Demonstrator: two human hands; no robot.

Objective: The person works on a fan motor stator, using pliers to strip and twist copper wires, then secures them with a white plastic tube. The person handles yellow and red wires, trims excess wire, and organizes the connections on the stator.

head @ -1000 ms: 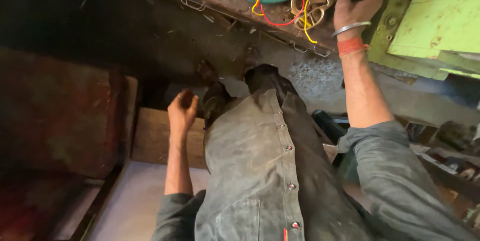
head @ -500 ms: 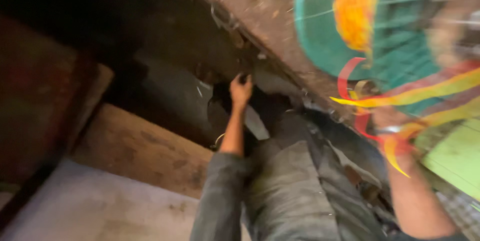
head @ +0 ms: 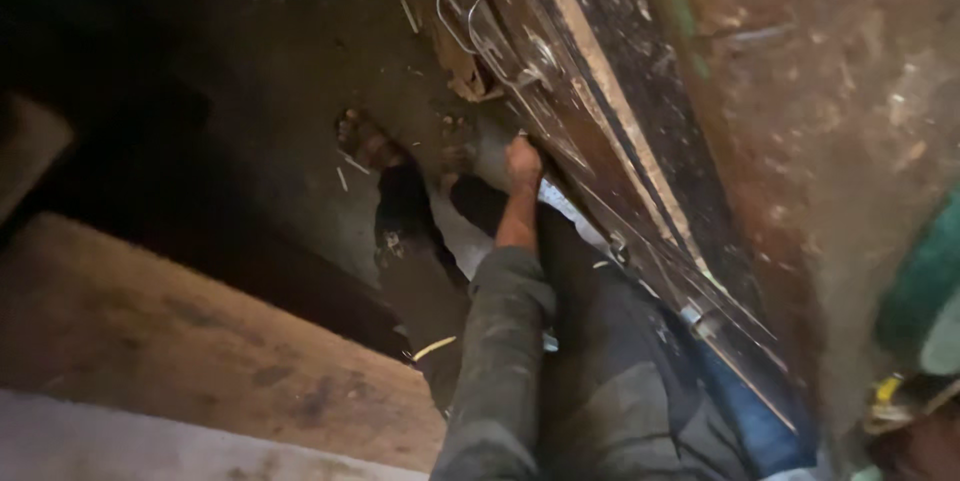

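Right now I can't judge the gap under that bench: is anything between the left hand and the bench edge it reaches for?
Nothing visible does. The left hand is already at the lower edge of the workbench, above the person's trouser legs. Whether it grips anything cannot be told.

Left hand (head: 522, 163) reaches down to the underside of a rusty bench edge (head: 560, 91).

The hand, fingers curled and pointing away, presses against the dark, worn metal rail that runs diagonally across the frame. A bent wire hook (head: 455, 21) hangs on the rail just above it. A pale scrap (head: 560, 203) lies beside the wrist.
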